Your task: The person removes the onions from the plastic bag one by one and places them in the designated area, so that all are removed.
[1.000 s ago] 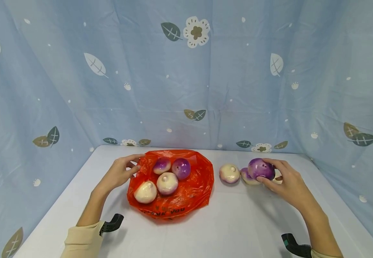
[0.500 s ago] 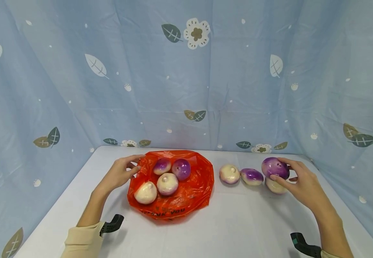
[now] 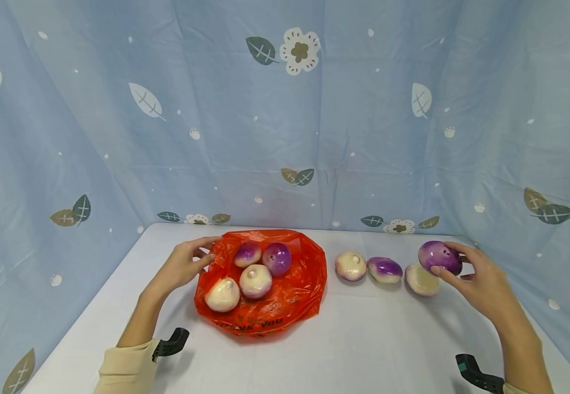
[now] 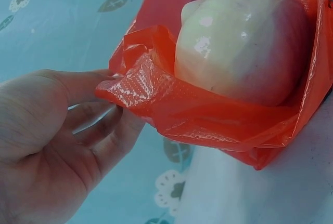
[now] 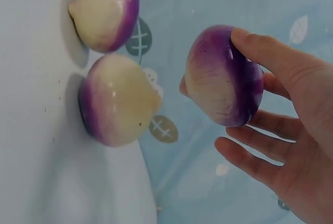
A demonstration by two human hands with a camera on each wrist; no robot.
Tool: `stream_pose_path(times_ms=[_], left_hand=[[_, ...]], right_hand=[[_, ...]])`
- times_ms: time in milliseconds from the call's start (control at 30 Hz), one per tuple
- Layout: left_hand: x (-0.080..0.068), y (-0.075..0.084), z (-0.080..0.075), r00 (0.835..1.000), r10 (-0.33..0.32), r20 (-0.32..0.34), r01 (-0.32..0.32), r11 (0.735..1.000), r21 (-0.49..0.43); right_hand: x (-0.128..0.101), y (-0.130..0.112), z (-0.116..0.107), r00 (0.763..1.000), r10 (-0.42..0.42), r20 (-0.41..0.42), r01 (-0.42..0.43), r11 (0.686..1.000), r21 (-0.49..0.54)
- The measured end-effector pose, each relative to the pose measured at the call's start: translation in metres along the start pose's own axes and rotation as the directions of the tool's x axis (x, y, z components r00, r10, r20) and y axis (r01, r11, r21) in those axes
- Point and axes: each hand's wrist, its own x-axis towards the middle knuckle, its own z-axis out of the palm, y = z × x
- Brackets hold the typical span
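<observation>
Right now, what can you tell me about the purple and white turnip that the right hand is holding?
The glossy purple and cream turnip looks like smooth plastic: deep purple over most of its round, slightly flattened body, fading to cream on one side. The right hand holds it off the white table, thumb on one side and fingertips on the other. It hangs just right of a cream turnip that lies on the table, last in a row of three.

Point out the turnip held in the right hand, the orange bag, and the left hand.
held turnip (image 3: 439,256), head view, on its purple top.
orange bag (image 3: 297,293), head view, on its bare right side.
left hand (image 3: 180,267), head view, on its back.
</observation>
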Motion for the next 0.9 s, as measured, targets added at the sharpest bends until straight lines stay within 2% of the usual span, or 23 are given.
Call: stream_pose_path(times_ms=[133, 400, 900], left_hand=[[-0.001, -0.001, 0.0, 1.0, -0.003, -0.001, 0.003, 1.0, -0.001], [0.0, 0.0, 0.0, 1.0, 0.002, -0.004, -0.002, 1.0, -0.008], [0.0, 0.004, 0.0, 1.0, 0.0, -0.015, 0.0, 1.0, -0.021]], right_hand=[[-0.002, 0.007, -0.001, 1.0, 0.023, -0.009, -0.023, 1.0, 0.001], [-0.006, 0.019, -0.002, 0.987, 0.154, 0.048, -0.151, 0.987, -0.062], [-0.012, 0.041, -0.003, 0.982, 0.175, 0.071, -0.167, 0.98, -0.11]])
